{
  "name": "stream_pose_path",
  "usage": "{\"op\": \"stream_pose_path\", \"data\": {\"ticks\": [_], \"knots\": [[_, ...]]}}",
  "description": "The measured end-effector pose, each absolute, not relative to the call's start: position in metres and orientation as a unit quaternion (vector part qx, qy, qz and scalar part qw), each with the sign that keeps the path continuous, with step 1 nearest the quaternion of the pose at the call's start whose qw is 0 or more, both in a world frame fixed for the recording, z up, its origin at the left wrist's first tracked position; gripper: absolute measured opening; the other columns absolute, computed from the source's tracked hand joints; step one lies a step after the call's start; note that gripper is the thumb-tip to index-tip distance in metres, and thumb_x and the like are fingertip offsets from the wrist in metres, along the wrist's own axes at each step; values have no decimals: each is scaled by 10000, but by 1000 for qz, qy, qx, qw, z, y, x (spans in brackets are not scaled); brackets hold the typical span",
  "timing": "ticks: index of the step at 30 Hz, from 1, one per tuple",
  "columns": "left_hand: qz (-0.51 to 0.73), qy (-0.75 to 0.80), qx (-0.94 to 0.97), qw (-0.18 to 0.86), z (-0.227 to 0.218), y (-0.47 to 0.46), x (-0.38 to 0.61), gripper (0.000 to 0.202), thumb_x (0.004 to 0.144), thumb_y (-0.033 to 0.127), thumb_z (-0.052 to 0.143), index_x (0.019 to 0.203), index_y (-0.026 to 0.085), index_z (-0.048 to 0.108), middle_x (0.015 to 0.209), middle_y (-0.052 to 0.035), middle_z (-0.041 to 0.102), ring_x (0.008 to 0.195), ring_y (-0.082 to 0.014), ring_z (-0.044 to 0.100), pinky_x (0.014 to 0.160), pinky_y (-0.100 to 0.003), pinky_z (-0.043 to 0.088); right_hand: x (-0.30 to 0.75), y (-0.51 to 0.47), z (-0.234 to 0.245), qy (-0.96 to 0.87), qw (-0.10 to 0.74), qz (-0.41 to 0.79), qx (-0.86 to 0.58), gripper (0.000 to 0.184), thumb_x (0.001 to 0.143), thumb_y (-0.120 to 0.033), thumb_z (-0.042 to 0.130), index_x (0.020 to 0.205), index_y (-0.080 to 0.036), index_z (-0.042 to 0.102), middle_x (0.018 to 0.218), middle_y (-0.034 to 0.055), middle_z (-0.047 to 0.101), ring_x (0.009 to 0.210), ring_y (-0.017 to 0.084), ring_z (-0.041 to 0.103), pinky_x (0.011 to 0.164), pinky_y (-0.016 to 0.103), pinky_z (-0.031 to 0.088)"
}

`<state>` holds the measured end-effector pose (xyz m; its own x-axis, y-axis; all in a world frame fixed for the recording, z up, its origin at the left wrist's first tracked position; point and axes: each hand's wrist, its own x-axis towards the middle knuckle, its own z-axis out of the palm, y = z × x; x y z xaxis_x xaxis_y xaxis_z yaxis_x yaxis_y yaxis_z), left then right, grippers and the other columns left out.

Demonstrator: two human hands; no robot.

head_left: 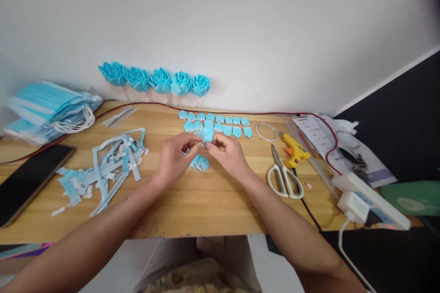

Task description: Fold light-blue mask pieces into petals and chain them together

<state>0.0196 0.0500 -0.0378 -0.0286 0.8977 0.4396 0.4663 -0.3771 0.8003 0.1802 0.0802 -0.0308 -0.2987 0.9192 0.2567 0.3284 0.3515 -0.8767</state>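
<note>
A small light-blue folded piece [207, 134], which looks like cut mask fabric, is pinched between both hands above the middle of the table. My left hand [177, 153] closes thumb and forefinger on its left side. My right hand [228, 153] pinches its right lower corner. Just below the fingers lies a little stack of blue folded pieces [200, 163], partly covered by my hands. Behind them, two rows of similar blue pieces [227, 130] are laid out, some hidden by the held piece.
Blue fabric roses on sticks [161, 80] lean against the wall. Mask packs [44, 105], a phone [30, 178] and fabric scraps [103, 169] lie left. Scissors [283, 178], a yellow glue gun [294, 151], a wire ring [266, 132] and a power strip [378, 203] are right.
</note>
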Motion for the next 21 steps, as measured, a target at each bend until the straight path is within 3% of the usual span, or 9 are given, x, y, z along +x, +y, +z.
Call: {"op": "stream_pose_path", "data": {"ticks": [5,21], "knots": [[488,524,670,196,-42,52,18,138,819,220,592,899,162,689,619,19,568,537,-89,453,533,-213,372,179,79,-31,-743,396,310,-440,239,768,-233,575,592,-198,418,576,-41,458,572,103,423,576,239,324],[458,534,690,171,-41,51,18,131,809,186,559,819,171,689,643,2,604,574,-110,500,547,-232,375,178,80,-38,-791,389,204,-426,219,771,-176,566,612,-201,417,616,-27,508,612,115,475,605,243,347]]}}
